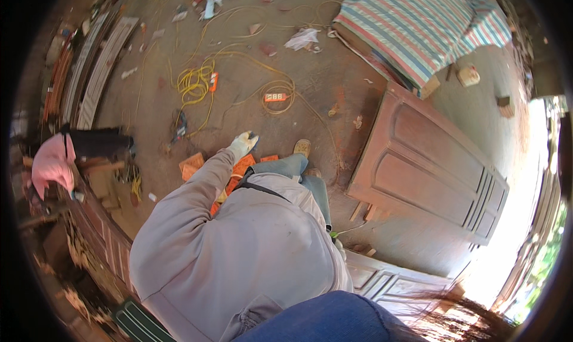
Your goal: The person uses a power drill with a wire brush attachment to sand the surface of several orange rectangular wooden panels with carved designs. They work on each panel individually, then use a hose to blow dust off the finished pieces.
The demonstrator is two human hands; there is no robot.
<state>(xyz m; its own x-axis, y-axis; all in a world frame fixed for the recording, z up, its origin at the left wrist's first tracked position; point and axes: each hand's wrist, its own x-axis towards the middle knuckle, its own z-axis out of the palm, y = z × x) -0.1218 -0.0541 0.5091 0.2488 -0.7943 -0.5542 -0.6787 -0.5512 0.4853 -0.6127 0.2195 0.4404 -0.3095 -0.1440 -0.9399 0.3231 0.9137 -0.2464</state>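
My left hand [243, 144], in a white glove with dark blue on it, is held out in front of my body, above the floor. Its fingers look curled in, and whatever lies in them is too small or hidden to name. Orange bricks or blocks [191, 165] lie below my left forearm. At my right side, a small pale patch of what seems to be my gloved right hand [338, 245] shows past my sleeve, beside a small bright green thing [333, 235] with a thin cord. My body and sleeve hide its fingers.
A brown panelled wooden door [418, 157] lies to my right, another door [388, 276] nearer. Yellow cords [194, 85] with orange socket strips [275, 97] trail over the floor ahead. A striped sheet [412, 25] covers a stack. A person in pink [54, 163] bends at the left.
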